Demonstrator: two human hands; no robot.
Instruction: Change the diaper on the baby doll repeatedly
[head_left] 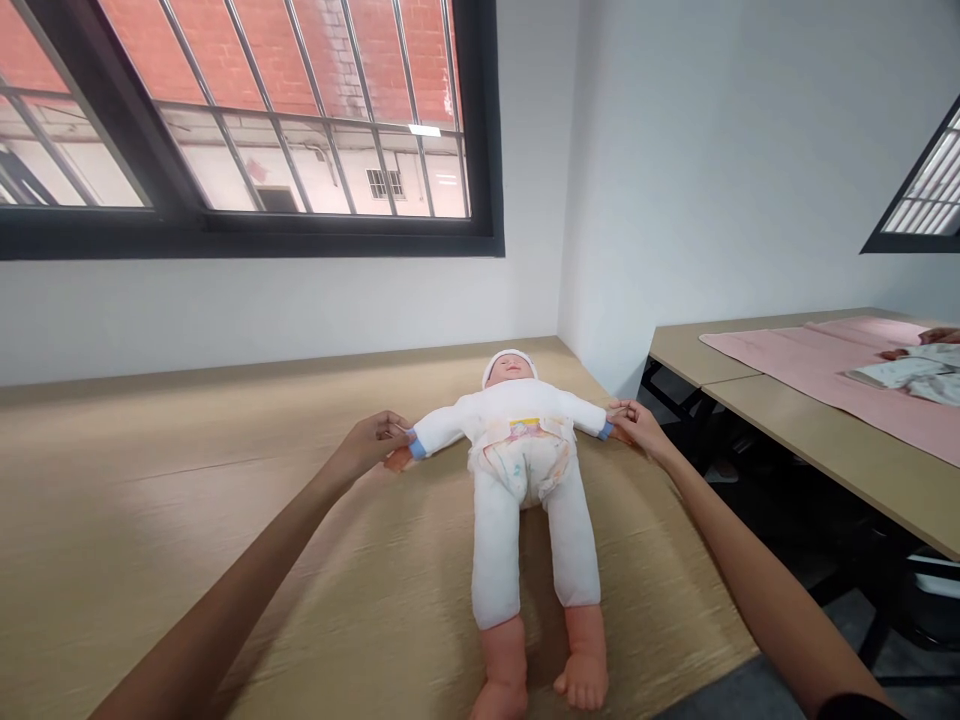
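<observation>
A baby doll lies on its back on the wooden table, feet toward me, arms stretched out sideways. It has a white cap, a white cloth body and a printed diaper around its hips. My left hand pinches at the blue cuff of the doll's arm on the left. At the opposite cuff, my right hand has its fingers closed by the doll's other wrist. Both arms of the doll rest near the tabletop.
The wooden table meets the wall below a barred window. Across a gap on the right stands another table with a pink cloth. On it lies a white patterned garment, with part of a hand or doll at the frame edge.
</observation>
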